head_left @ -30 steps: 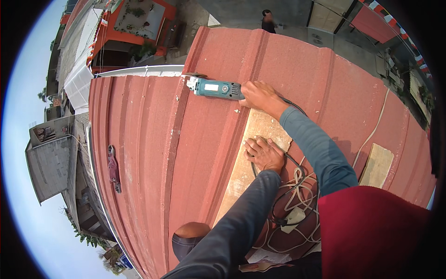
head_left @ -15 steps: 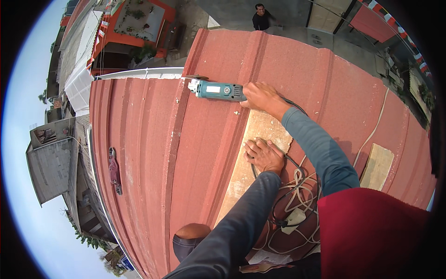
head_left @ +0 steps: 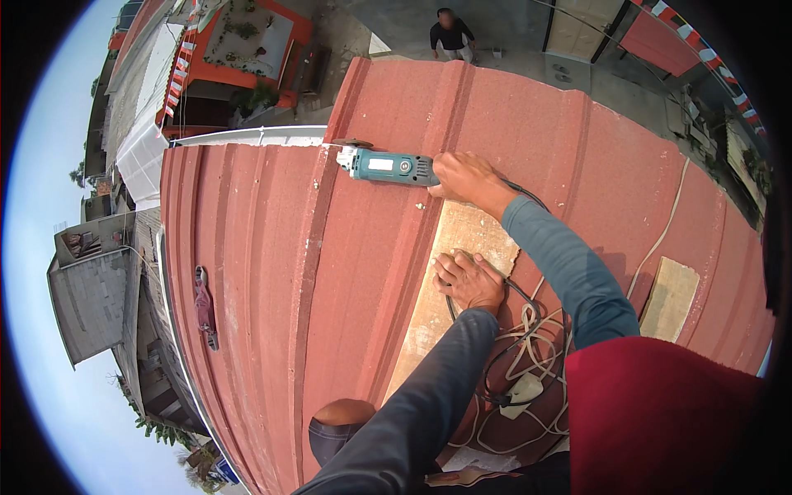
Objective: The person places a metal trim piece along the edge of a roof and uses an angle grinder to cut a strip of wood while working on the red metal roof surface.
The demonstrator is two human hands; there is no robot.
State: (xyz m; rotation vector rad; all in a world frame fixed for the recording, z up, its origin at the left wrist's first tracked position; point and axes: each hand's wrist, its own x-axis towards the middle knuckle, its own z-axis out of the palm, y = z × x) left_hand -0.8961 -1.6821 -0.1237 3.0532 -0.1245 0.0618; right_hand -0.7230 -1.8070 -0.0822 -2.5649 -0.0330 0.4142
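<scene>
My right hand (head_left: 469, 181) is closed round the rear of a teal angle grinder (head_left: 384, 167), whose disc rests at the edge of a raised section of the red ribbed roofing sheet (head_left: 355, 247). A black cord (head_left: 532, 200) runs from the tool's rear. My left hand (head_left: 469, 282) lies with bent, slightly spread fingers on a plywood board (head_left: 464, 231), beside a loop of black cord. Below and right of that hand lie tangled pale and black cables with a cream power socket block (head_left: 524, 389).
A dark-red and grey object (head_left: 205, 309) lies on the left sheet. Another board (head_left: 668, 297) lies at right. Beyond the roof's edge and white gutter (head_left: 247, 134) are lower buildings (head_left: 99, 289), flag strings and a person (head_left: 452, 37) standing below.
The view has shifted slightly, so the roof and hands appear lower. The person below has come further into view and turned. My hands keep the same places on grinder and board.
</scene>
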